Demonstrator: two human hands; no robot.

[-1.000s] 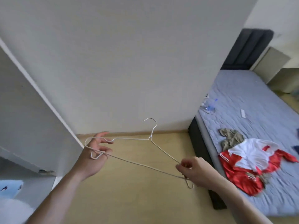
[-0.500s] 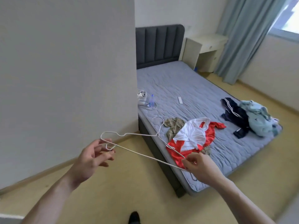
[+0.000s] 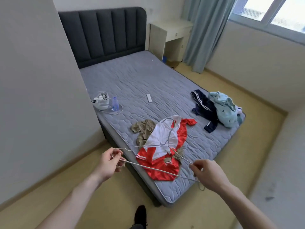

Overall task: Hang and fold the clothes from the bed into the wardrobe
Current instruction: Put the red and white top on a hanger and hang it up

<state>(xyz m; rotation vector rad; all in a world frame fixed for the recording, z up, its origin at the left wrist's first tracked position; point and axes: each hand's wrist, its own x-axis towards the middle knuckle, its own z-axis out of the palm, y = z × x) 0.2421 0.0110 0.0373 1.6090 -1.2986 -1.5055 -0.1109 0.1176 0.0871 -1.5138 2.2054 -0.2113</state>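
The single head view is looking forward and down from standing height, facing the bed (image 3: pixel 165 83) from near its foot corner. It is sitting close above both outstretched forearms.

Grey quilted bed (image 3: pixel 132 76) with red-and-white garment (image 3: pixel 163 149), khaki garment (image 3: pixel 143 128), navy garment (image 3: pixel 204 109), pale-blue garment (image 3: pixel 224 109), bottle (image 3: pixel 115 103)

red-and-white jersey (image 3: pixel 162 152), grey bed (image 3: pixel 140 76)

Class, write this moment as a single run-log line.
stage: hanger fetched | left hand: grips wire hanger end | right hand: grips other end | red-and-white garment: on bed, unhung
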